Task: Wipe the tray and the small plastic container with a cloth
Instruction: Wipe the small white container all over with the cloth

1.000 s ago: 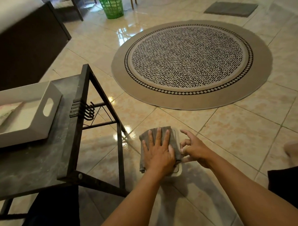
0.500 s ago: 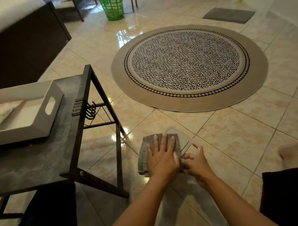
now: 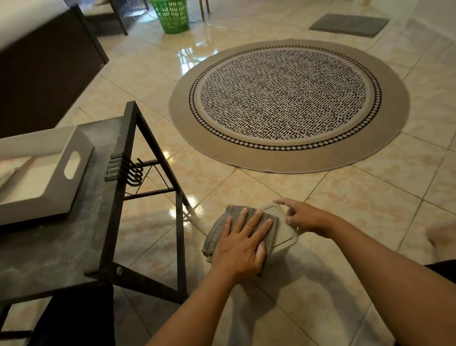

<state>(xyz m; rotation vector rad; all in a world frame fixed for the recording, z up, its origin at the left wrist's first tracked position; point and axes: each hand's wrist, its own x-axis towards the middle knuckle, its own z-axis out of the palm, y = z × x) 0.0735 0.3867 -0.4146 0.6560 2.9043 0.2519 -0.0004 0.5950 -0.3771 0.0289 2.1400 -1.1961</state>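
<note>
My left hand (image 3: 240, 248) lies flat, fingers spread apart, and presses the grey cloth (image 3: 220, 228) down on the top of the small plastic container (image 3: 284, 229). The hand does not close around the cloth; it only pushes on it from above. My right hand (image 3: 304, 216) is at the far right edge of the container. Its fingers are loose and partly stretched, the index finger pointing forward, and the thumb side touches the container's edge. I cannot tell if it really pinches the container or only steadies it.

The container is beige with rounded corners, and the cloth covers its left part. I hold it in front of me, above the tiled floor (image 3: 377, 205), just right of the dark table (image 3: 35, 256).

On this table, at the left, stands the white tray (image 3: 72, 181) with a cut-out handle in its side wall. It is well apart from my hands. Some black hooks (image 3: 133, 172) hang on the table frame near it.

Farther away on the floor lies a round patterned rug (image 3: 287, 102). Behind it I see a green basket (image 3: 171, 10) and a grey mat (image 3: 349, 24).
</note>
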